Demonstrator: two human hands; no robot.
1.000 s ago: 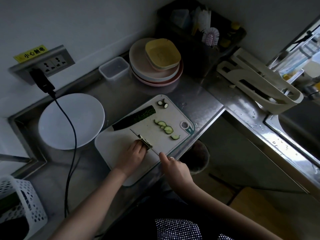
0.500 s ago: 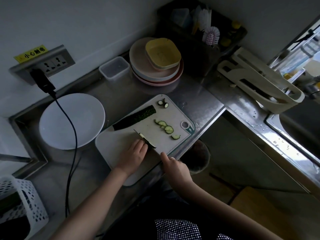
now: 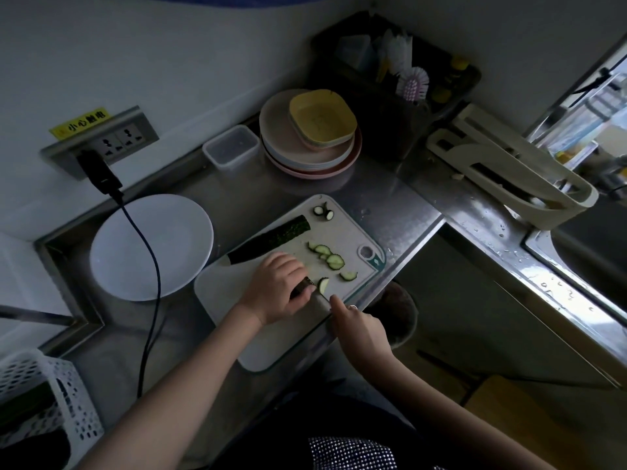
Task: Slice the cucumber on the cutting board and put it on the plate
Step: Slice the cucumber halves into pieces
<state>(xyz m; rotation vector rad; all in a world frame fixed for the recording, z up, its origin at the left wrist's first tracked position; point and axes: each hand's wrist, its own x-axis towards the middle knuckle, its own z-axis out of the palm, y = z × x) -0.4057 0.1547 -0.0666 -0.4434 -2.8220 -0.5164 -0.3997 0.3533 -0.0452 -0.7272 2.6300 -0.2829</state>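
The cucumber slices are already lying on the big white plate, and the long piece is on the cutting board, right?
Not quite. The head view shows the cucumber slices lying on the cutting board, not on the white plate, which holds no cucumber. The long piece is indeed on the board.

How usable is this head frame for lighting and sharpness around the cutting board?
Head view: dim and underexposed overall, the cutting board and left hand readable but soft; daylight from the right puts glare on the wet steel counter edge; the lower frame sinks into shadow; wide-angle bending curves the wall and counter lines; the knife at the right hand is hard to make out.
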